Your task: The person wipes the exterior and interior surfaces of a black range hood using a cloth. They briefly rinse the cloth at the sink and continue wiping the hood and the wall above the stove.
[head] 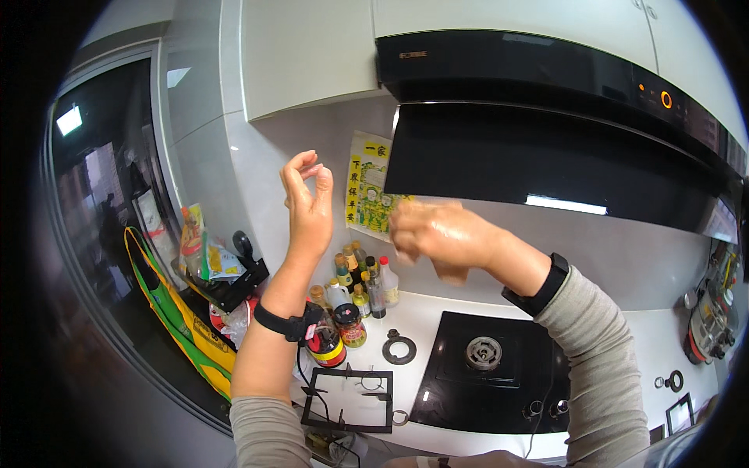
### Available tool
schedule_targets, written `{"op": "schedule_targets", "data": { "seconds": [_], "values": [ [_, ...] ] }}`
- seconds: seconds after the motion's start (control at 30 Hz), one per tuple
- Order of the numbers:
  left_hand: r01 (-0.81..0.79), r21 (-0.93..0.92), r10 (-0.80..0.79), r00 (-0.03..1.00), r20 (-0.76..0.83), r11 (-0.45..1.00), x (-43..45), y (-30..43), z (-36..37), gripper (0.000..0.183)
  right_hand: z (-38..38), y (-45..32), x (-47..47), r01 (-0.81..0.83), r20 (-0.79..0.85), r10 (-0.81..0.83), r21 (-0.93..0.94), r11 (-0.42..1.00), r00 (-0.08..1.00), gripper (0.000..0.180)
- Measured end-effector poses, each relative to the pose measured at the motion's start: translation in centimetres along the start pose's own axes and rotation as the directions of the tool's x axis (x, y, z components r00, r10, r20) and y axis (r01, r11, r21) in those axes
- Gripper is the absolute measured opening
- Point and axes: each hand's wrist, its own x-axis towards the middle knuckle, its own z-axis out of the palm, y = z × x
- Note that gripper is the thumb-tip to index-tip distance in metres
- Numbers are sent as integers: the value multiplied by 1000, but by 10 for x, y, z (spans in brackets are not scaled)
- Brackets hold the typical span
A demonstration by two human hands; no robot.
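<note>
My left hand (309, 202) is raised before the wall left of the range hood, with fingers curled, thumb apart from them and nothing held. My right hand (436, 234) is bent and blurred by motion beneath the hood's left part; whether it holds something is not clear. Both hands look wet. Under them are a black glass gas hob (468, 398) with a bare burner (484, 353), a burner ring (399, 350) on the white counter and a black pan support (347, 429) at the counter's left front. The black range hood (556, 152) has a lit orange control.
Sauce and oil bottles (374, 292) and lidded jars (349, 324) crowd the counter's left corner. A printed poster (368, 181) hangs behind. At left are a black rack (246, 284) and a green-yellow bag (187, 333). Small burner parts (676, 381) lie at right.
</note>
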Motion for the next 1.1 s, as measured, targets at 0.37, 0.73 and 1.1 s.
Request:
{"op": "schedule_targets", "data": {
  "seconds": [0.37,0.73,1.1],
  "values": [
    [-107,-146,128,982,140,983,8,99,117,34,-137,-6,-142,-347,-587,7,-469,812,810,42],
    [-247,-212,294,928,229,945,-27,226,274,41,-166,20,-232,-475,-314,378,-344,810,871,63],
    [-330,139,291,926,240,934,-38,244,305,45,-317,54,-468,-707,-422,577,-525,474,700,37]
  ]
}}
